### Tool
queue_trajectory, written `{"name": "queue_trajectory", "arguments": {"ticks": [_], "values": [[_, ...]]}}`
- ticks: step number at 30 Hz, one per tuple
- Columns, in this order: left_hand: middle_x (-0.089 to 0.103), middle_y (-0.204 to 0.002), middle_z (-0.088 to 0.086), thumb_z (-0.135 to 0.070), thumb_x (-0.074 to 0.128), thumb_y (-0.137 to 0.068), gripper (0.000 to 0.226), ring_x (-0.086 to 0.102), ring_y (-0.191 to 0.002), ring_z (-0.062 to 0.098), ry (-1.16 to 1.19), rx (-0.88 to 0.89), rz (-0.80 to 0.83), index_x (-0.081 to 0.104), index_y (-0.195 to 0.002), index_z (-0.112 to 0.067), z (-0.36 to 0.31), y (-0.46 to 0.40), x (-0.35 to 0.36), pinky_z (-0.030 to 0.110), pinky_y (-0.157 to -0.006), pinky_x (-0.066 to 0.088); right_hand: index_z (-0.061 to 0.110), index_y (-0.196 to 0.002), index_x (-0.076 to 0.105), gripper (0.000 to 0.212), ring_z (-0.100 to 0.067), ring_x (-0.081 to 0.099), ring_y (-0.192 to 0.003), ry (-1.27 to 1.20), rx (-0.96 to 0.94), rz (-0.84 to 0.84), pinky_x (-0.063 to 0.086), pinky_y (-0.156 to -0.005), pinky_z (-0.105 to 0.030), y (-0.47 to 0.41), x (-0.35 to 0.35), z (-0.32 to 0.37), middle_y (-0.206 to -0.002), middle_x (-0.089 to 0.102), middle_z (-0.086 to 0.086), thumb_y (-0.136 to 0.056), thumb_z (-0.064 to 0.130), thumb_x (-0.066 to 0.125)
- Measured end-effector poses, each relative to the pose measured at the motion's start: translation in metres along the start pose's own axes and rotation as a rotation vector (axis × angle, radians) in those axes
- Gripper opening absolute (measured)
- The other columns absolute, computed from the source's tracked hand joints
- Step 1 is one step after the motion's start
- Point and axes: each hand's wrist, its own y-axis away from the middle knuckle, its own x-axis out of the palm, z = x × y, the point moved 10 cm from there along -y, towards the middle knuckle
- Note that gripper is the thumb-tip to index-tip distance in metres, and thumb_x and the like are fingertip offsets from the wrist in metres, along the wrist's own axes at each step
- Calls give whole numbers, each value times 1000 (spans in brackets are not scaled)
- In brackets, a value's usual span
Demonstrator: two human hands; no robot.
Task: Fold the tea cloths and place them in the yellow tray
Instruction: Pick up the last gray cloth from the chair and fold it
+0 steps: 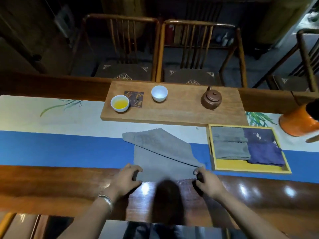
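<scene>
Gripping soft grey cloth [160,159], both hands.

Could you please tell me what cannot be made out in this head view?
- Near edge of the grey cloth: a dark blur hides it.
- Orange pot: cut off by the right edge.
- Layers in the folded cloths in the yellow tray: hidden from above.
- Teapot contents: lid on.

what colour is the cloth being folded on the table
Grey. The cloth shows best in the head view, with the left hand and right hand pinching its near corners.
</scene>
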Motion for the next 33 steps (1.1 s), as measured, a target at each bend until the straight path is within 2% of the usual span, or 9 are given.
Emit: {"name": "queue_trajectory", "arguments": {"ticks": [3,7,13,16,20,23,24,27,33], "values": [[47,-105,1,-29,72,-79,47,52,-96,18,-35,25,-26,55,-123,-25,-1,-2,1,31,-87,45,16,-114,56,32,-27,56,-100,97,-50,25,41,-81,-27,-3,6,2,-105,53,-6,-83,21,58],[46,-105,-2,-30,72,-78,48,50,-89,14,-87,87,-38,51,-122,-27,-1,-4,3,30,-79,47,15,-111,51,28,-29,52,-98,262,-109,-55,47,-75,-35,-4,0,8,-106,48,-7,-85,25,54],[52,-109,2,-29,53,-93,20,53,-101,23,-264,229,-127,55,-109,-17,-16,-6,5,36,-76,48,12,-114,47,24,-29,49,-107,568,-160,-86,35,-64,-34,-6,6,22,-112,48,-9,-91,18,49],[55,-108,4,-31,43,-99,22,53,-101,23,-298,234,-162,56,-107,-15,-18,-4,5,37,-77,48,10,-117,48,28,-29,48,-110,651,-144,-76,31,-67,-33,-8,11,25,-117,49,-10,-93,25,45],[58,-104,2,-32,40,-100,23,54,-98,22,-204,230,-164,55,-103,-15,-11,3,2,32,-81,44,7,-111,52,29,-30,50,-109,600,-143,-99,41,-74,-36,1,8,27,-115,51,-11,-88,26,50],[57,-101,-2,-33,37,-101,22,53,-97,18,-188,271,-193,54,-101,-19,-9,15,-6,30,-79,45,4,-89,59,25,-33,61,-84,523,-177,-132,49,-64,-37,17,3,35,-89,59,-14,-73,21,69],[57,-100,-4,-33,36,-101,22,53,-97,16,-195,286,-204,54,-101,-20,-8,20,-10,29,-77,44,4,-88,58,23,-34,60,-80,472,-178,-150,48,-65,-38,21,1,37,-86,59,-14,-73,19,68],[56,-98,-5,-34,37,-100,19,54,-94,14,-208,319,-223,52,-99,-22,-2,36,-19,27,-76,44,5,-100,54,22,-35,55,-88,346,-218,-175,40,-75,-40,38,2,43,-92,59,-15,-82,15,50],[56,-91,-5,-26,44,-98,10,55,-90,14,-200,301,-270,48,-89,-24,7,66,-38,29,-74,44,13,-107,51,19,-24,54,-104,252,-317,-137,38,-80,-30,74,12,64,-106,59,-8,-90,18,47]]}}
